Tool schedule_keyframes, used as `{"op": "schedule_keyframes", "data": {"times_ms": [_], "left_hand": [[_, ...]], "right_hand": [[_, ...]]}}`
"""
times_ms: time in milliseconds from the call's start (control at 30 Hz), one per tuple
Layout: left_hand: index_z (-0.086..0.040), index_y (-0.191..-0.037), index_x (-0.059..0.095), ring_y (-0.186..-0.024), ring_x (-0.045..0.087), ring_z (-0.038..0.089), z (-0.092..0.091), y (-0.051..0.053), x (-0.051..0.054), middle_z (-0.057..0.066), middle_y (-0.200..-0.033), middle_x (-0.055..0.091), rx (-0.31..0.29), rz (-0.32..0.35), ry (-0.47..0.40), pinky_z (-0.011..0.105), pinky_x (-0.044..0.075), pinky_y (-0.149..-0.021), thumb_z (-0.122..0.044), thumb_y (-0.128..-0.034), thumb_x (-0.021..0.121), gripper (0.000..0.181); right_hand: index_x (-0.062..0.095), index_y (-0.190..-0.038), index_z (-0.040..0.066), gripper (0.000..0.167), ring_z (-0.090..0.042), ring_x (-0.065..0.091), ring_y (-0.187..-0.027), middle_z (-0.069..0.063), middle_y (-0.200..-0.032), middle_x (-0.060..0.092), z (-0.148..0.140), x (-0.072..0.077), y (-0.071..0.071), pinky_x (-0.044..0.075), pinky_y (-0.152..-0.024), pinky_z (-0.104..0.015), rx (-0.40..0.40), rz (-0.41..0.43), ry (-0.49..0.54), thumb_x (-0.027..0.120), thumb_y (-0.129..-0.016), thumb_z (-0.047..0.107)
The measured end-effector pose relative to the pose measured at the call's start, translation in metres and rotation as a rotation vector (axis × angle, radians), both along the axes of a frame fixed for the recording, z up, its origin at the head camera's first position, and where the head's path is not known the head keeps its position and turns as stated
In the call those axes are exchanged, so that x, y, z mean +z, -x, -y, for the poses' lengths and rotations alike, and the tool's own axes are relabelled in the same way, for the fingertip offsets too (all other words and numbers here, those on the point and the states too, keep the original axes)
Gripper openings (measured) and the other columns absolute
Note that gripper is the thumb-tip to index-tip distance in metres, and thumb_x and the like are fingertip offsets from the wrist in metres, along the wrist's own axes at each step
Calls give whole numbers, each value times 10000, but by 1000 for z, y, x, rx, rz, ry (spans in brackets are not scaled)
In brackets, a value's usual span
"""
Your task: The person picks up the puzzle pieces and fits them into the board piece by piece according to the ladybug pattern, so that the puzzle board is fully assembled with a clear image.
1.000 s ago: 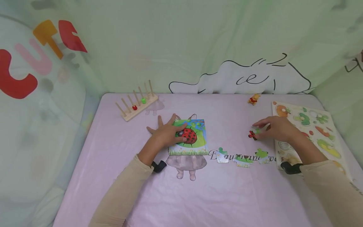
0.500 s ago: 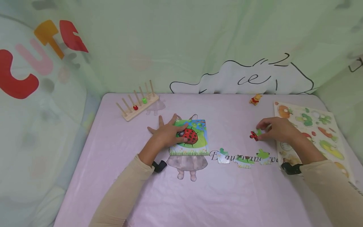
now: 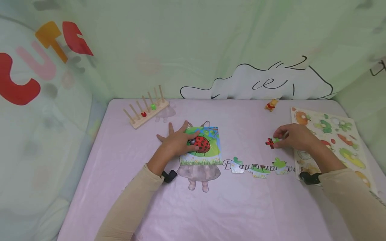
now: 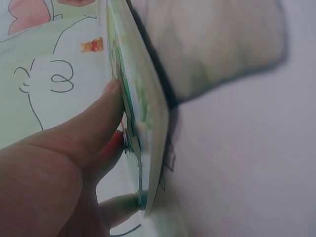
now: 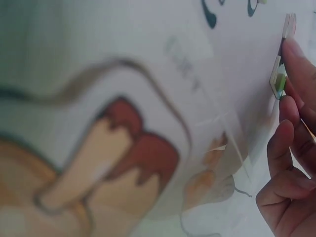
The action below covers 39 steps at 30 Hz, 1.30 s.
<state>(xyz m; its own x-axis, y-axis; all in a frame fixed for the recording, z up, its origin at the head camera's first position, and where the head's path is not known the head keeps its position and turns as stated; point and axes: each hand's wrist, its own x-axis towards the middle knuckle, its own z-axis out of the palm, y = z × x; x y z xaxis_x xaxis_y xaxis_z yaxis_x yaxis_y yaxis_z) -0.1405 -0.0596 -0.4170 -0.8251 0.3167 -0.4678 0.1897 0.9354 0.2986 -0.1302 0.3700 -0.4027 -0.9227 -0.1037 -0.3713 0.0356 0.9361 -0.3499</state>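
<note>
My left hand [image 3: 176, 143] is spread flat, gripping nothing: the thumb and the forefinger lie on the ladybird puzzle [image 3: 208, 159], while the other fingers are stretched apart toward its far left corner and the table [image 3: 235, 207]. The left forearm comes in diagonally from the lower side, with the wrist bent little. My right hand [image 3: 295, 136] is turned with the fingers toward the left, and it pinches a red, black and green piece [image 3: 270, 143] between the thumb and the fingers, near the left edge of the vegetable board [image 3: 315, 116]. From the head view I cannot tell if this piece touches the table.

Three loose items lie in a row to the right of the puzzle: a pale piece [image 3: 237, 166], a wider piece [image 3: 259, 171] and a leaf-green piece [image 3: 281, 165].

The left wrist view shows what the head view does not: the puzzle seen from its edge, with thin layers standing up above its base, and my fingertips against its face. The right wrist view shows the pinched piece almost edgewise, its pale side visible between my fingers. The picture with the ladybird is readable only from the head view.
</note>
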Motion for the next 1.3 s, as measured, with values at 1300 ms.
{"op": "schedule_keyframes", "data": {"times_ms": [1300], "left_hand": [[-556,-1536,288,-1514,-142,569,-1,1,1,-36,-1737,-26,-8,8,18,930,89,-971,-625,-934,611,686]], "right_hand": [[670,-953,74,417,-267,515,-879,-70,-888,585,-5,-4,7,380,-670,-340,-42,13,-10,879,-790,396]]}}
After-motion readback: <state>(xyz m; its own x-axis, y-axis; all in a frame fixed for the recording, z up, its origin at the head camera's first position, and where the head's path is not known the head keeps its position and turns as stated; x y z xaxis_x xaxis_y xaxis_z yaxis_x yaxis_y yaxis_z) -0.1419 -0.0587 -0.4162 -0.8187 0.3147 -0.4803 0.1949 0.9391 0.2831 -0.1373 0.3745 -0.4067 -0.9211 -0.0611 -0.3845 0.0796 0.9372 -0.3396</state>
